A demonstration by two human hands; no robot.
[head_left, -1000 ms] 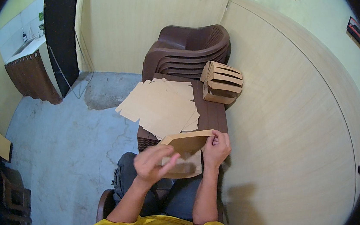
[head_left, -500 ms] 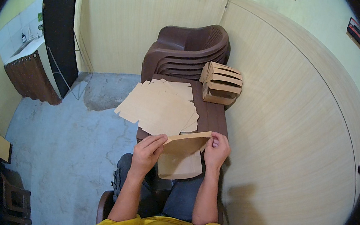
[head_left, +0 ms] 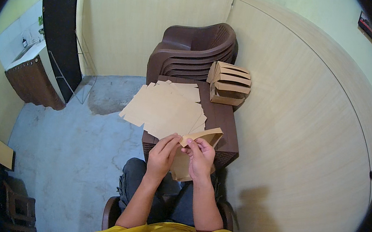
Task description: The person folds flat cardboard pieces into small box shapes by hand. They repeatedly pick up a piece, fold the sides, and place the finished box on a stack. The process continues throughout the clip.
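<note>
Over the lap, both hands now meet — pinching the paper bag edge.

1. Even, moderately bright indoor light from above; no glare.
2. A soft shadow falls on the wall panel at about four o'clock.
3. Heavy fisheye bending curves the panel edges; black vignette fills the rim from one to five and seven to eleven o'clock.
4. The centre is sharp; the rim softens slightly.

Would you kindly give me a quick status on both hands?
Left hand and right hand both pinching the brown paper bag. Flat sheets beyond. Nothing blocking.
</note>
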